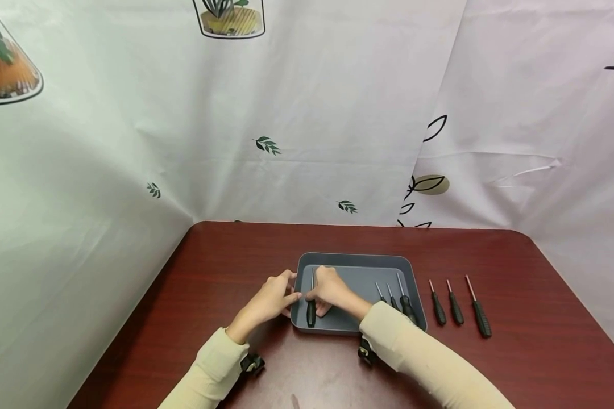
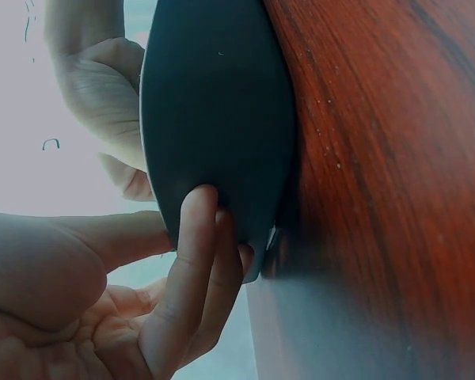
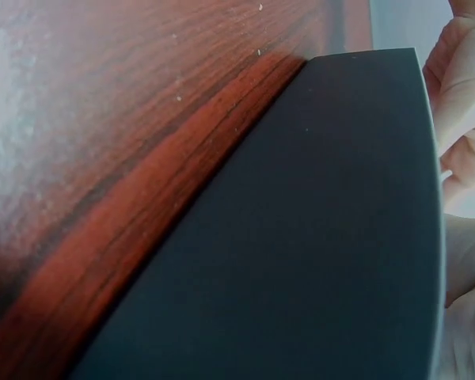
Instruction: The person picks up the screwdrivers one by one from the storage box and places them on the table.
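On the red-brown table (image 1: 245, 250), the right hand (image 1: 332, 288) pinches a screwdriver (image 1: 311, 314), its shaft pointing to the far side of the tray (image 1: 358, 260); the left hand (image 1: 268, 296), just beside, grips this tray.

Smooth matt tray (image 1: 355, 261), glossy wood-grained table (image 1: 240, 255), metal screwdriver shafts (image 1: 471, 288), plastic-looking screwdriver handles (image 1: 482, 320), creased cloth-like backdrop (image 1: 312, 102)

Sheeted-off corner, room type unclear — pale leaf-printed sheeting (image 1: 312, 96) close behind and beside red-brown table (image 1: 235, 255).
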Motion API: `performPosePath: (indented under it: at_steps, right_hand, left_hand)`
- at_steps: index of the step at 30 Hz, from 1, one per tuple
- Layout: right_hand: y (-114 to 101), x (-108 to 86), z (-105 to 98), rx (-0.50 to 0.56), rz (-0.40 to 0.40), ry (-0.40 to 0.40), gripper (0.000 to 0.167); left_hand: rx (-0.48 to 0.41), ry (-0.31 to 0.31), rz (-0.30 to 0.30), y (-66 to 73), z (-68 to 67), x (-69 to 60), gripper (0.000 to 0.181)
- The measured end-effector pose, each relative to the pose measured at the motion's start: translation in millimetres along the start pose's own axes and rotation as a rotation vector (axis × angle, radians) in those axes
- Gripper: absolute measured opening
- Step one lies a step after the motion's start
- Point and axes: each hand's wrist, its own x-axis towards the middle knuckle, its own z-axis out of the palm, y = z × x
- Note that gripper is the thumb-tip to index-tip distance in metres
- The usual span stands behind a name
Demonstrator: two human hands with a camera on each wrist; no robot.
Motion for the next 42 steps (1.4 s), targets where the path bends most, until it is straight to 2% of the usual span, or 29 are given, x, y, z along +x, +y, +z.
performPosePath:
  at_steps: [8, 28, 36, 42]
  right_hand:
    - [0, -1.9, -2, -0.007, 0.003, -0.021, 0.026]
    - [3, -5.1, -14, 0.014, -0.013, -0.048, 0.026]
    - [1, -7.5, -19, -0.007, 0.003, -0.059, 0.026]
    - [-1, -9.1, -27, -0.032, 0.017, -0.082, 0.026]
  left_hand:
    - [0.057, 0.016, 0.029, 1.3, -1.3, -0.2, 0.045]
    - [0.026, 0.02, 0.031, 1.3, -0.8, -1.1, 0.046]
    - [-0.094, -0.021, -0.001, -0.4, -1.0, -1.7, 0.047]
    - [-0.087, -0.021, 0.0, 1.1, -1.3, -0.6, 0.047]
